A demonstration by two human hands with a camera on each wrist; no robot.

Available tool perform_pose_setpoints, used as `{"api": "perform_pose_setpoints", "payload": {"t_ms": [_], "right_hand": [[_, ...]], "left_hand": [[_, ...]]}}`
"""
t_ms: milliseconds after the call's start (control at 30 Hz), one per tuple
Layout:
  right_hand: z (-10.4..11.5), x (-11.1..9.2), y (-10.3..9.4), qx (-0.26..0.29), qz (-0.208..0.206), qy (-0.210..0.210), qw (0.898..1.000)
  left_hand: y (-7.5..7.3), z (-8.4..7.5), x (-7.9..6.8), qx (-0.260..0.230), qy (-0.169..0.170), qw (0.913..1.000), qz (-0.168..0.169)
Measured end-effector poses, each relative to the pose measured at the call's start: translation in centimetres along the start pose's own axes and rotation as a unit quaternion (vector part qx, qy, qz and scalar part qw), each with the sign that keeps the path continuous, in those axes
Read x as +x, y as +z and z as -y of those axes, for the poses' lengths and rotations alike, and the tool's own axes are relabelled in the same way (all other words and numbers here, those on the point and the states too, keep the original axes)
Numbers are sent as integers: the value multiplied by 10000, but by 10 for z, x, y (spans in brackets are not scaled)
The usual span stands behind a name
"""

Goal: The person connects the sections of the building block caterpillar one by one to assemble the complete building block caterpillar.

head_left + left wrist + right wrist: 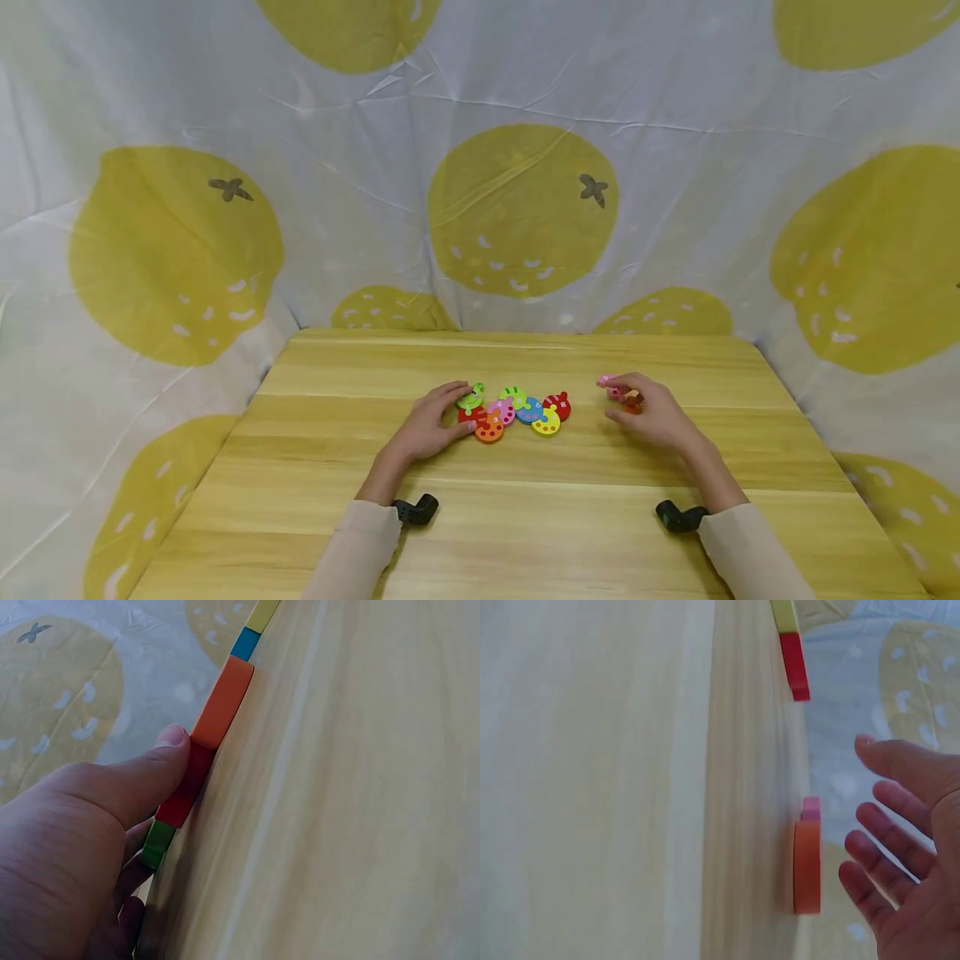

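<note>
A row of joined, numbered caterpillar puzzle pieces (528, 410) lies on the wooden table (525, 517), with a green face piece (470, 400) at its left end. My left hand (433, 423) holds that end, fingers behind the green piece and thumb (172, 746) against the edge of the red piece (186, 784). Beside the thumb is an orange piece (225, 701). To the right, my right hand (651, 410) hovers with fingers spread by a loose pink piece (615, 392) and an orange piece (808, 866), partly hidden by the hand in the head view.
A red piece (557, 406) ends the row on the right, with a gap between it and the loose pieces. Behind the table's back edge hangs a pale curtain (360, 208) printed with yellow lemons. Each wrist wears a black camera (416, 510).
</note>
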State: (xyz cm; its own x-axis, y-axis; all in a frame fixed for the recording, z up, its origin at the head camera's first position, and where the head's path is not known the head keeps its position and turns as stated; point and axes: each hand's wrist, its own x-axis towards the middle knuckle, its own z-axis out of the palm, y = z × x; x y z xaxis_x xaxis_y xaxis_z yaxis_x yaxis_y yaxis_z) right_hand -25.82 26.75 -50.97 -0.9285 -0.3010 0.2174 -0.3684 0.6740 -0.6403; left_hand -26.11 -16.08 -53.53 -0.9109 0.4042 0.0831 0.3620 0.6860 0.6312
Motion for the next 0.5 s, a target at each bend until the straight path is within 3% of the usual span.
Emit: {"api": "perform_pose_setpoints", "payload": {"t_ms": [267, 500], "right_hand": [[-10, -2, -13, -167, 101, 479, 9987], [-17, 5, -13, -288, 152, 544, 9980]], "left_hand": [[0, 2, 2, -30, -29, 10000, 33], [1, 4, 3, 21, -54, 10000, 49]]}}
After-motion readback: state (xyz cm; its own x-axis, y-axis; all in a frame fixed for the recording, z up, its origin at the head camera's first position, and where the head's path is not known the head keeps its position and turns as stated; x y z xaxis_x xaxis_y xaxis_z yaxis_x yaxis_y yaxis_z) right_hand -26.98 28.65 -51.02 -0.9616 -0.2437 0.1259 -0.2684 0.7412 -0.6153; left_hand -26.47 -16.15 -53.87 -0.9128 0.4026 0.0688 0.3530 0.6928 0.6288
